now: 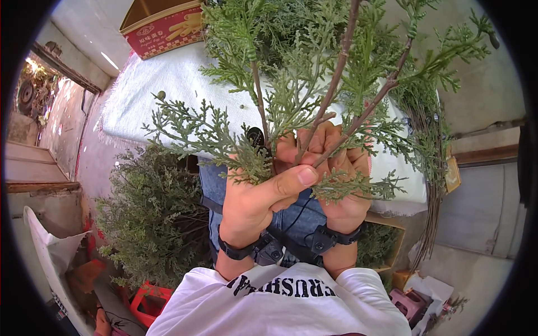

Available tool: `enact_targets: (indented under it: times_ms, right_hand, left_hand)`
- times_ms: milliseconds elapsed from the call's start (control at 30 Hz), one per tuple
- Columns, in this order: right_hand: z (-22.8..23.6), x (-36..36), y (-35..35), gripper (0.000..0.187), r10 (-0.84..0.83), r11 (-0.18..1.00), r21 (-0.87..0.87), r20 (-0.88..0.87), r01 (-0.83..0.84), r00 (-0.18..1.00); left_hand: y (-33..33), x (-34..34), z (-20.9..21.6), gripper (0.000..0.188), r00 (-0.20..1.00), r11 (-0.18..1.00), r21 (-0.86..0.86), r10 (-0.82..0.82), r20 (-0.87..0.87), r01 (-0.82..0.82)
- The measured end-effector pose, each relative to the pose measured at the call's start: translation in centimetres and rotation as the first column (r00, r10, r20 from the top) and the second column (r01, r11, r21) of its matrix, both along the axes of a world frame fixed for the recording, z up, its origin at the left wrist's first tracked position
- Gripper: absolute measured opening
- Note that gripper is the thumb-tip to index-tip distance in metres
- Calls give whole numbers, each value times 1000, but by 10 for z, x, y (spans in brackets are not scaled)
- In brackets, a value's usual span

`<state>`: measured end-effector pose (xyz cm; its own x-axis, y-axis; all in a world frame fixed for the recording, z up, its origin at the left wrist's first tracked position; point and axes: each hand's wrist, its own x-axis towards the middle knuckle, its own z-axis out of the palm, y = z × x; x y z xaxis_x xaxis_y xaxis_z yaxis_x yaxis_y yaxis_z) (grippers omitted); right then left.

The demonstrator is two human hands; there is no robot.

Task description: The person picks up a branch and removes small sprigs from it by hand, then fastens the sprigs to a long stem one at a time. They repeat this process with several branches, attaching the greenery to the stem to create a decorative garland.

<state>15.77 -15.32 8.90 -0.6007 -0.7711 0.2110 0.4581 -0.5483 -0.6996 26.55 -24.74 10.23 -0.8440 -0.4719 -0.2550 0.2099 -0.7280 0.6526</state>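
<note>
Both hands are up in front of the chest, and they're gathering green cypress-like sprigs (314,84) into one bunch. The left hand (252,196) is closing round the lower stems, thumb pressing across the front onto the foliage, while the right hand (342,179) is wrapping its fingers tight around the brown woody stems (336,78) from the other side, so both are gripping the same bundle just above the lap. Three or four stems are fanning up and outward from the fists, not yet lying parallel, so I'd judge the bunch is only partly built and nothing is binding it as far as I can see. Behind it, a white cloth-covered table (145,89) is carrying more greenery and a red and tan cardboard box (162,28) at its far corner. A big heap of loose sprigs (145,213) is sitting on the floor to the person's left, so plenty of material looks to be waiting, and long thin twigs (431,185) are hanging off the table's right edge. A red plastic crate (148,299) is peeking out beneath the heap.
</note>
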Motion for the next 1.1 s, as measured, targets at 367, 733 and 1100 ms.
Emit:
enact_targets:
  times_ms: [367, 733, 1100]
  right_hand:
    - [-1, 2, -6, 20, -37, 999, 27, 25, 37, 999]
    - [1, 3, -1, 20, -70, 993, 89, -48, 74, 996]
    - [-2, 0, -7, 20, -59, 997, 54, -67, 63, 996]
  left_hand:
    - [-7, -1, -10, 29, 994, 995, 99, -10, -109, 21]
    - [-6, -4, -13, 28, 984, 992, 128, 29, -177, -6]
    - [-5, -14, -23, 31, 986, 990, 133, 64, -154, -44]
